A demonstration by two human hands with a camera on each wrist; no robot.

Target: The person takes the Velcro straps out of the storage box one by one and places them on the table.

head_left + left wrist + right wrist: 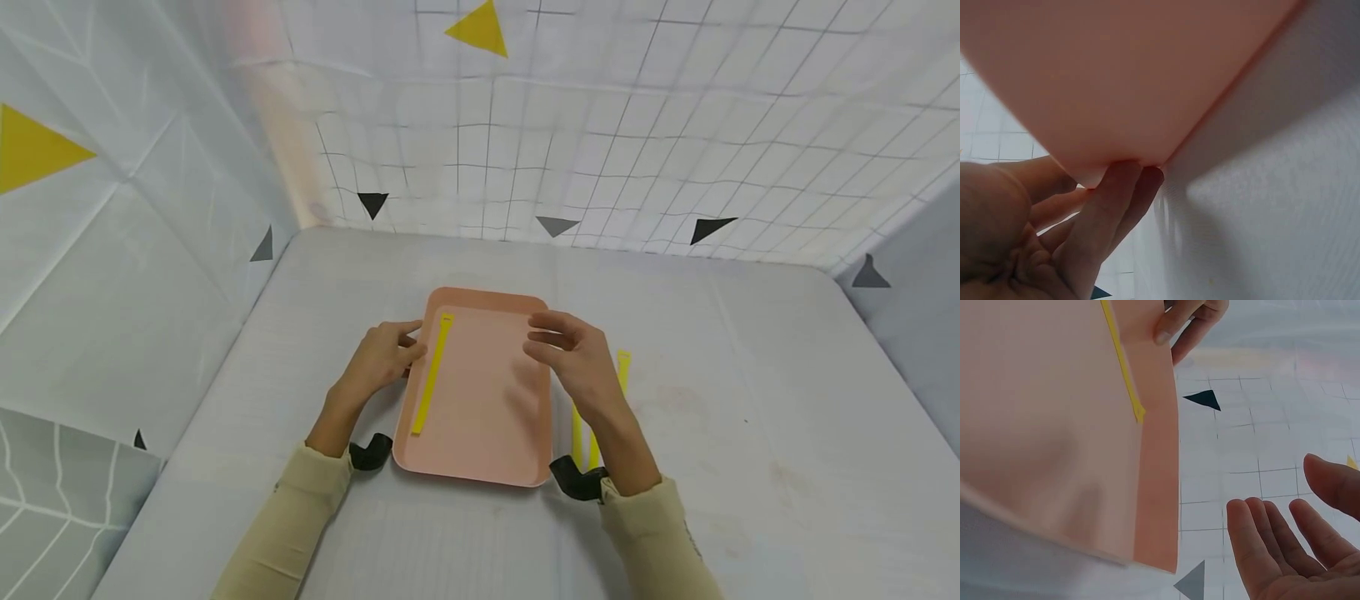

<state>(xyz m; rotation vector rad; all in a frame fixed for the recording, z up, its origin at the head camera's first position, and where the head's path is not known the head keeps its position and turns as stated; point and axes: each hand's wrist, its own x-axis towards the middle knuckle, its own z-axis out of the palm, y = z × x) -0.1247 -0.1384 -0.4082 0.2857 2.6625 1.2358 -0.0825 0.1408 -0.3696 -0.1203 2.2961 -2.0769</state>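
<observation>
A pink rectangular tray [483, 417] is in the middle of the head view. My left hand [381, 357] pinches its left rim, thumb on the inner side and the other fingers against the outside, as the left wrist view shows at the tray wall [1141, 81]. Inside the tray, along its left side, lies a flat yellow strip [432, 375] with a wider slotted end pointing away from me. My right hand [576, 357] hovers by the right rim with fingers extended and nothing between them; a gap separates it from the tray in the right wrist view.
More yellow strips [577, 442] lie on the white-covered table [720, 433] right of the tray, partly hidden by my right forearm. Behind the table rises a grid-patterned white sheet [600, 150] with black, grey and yellow triangles. Another sheet [150, 250] hangs at the left.
</observation>
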